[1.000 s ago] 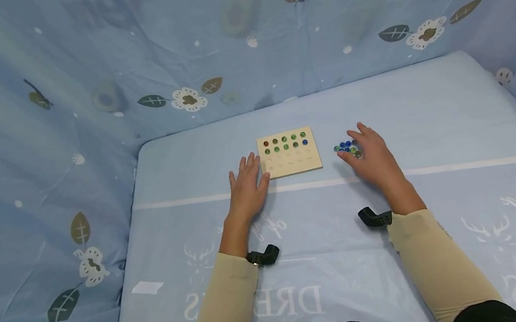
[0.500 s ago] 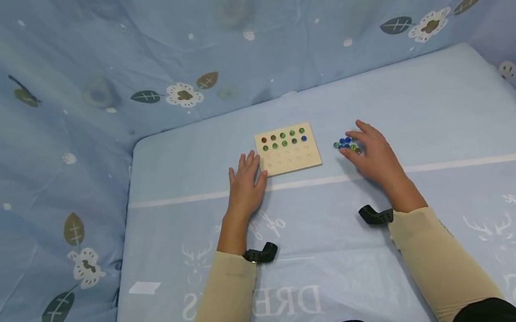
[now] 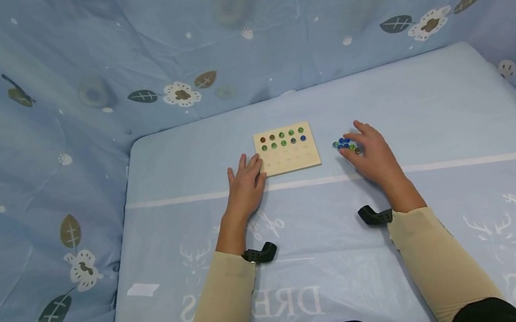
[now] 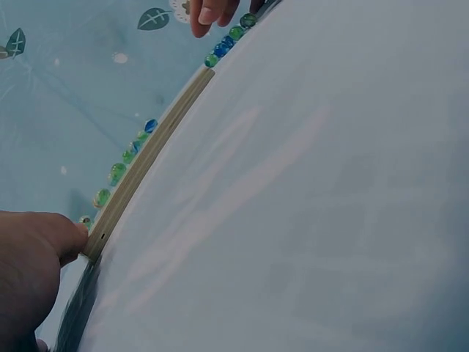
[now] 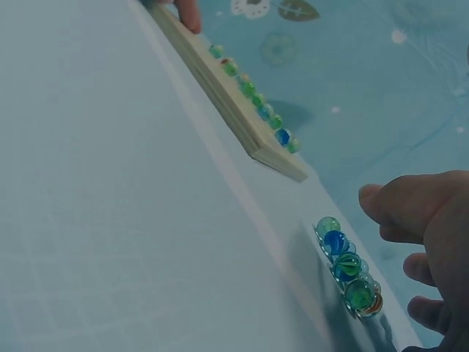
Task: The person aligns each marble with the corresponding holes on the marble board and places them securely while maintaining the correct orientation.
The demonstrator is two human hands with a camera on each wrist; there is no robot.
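A flat pale wooden board (image 3: 290,163) with rows of round hollows lies on the bed-like surface; marbles fill its two far rows, mostly green, with reddish-brown ones at left and blue at right. My left hand (image 3: 244,188) lies along the board's left side, its thumb (image 4: 62,238) against the near corner in the left wrist view. To the right of the board is a small cluster of loose glass marbles (image 5: 347,265), blue, green and amber. Over its right side hovers my right hand (image 3: 374,157), thumb and fingers apart, with nothing seen between them.
A pale blue printed sheet (image 3: 326,217) covers the work surface. Blue patterned fabric (image 3: 231,48) rises behind and at the sides. A small white patch (image 3: 143,289) lies at the left. Each wrist wears a black camera mount (image 3: 375,216).
The head view has tilted slightly. My right hand's thumb and index finger have drawn a little closer together over the marbles; my left hand stays at the board.
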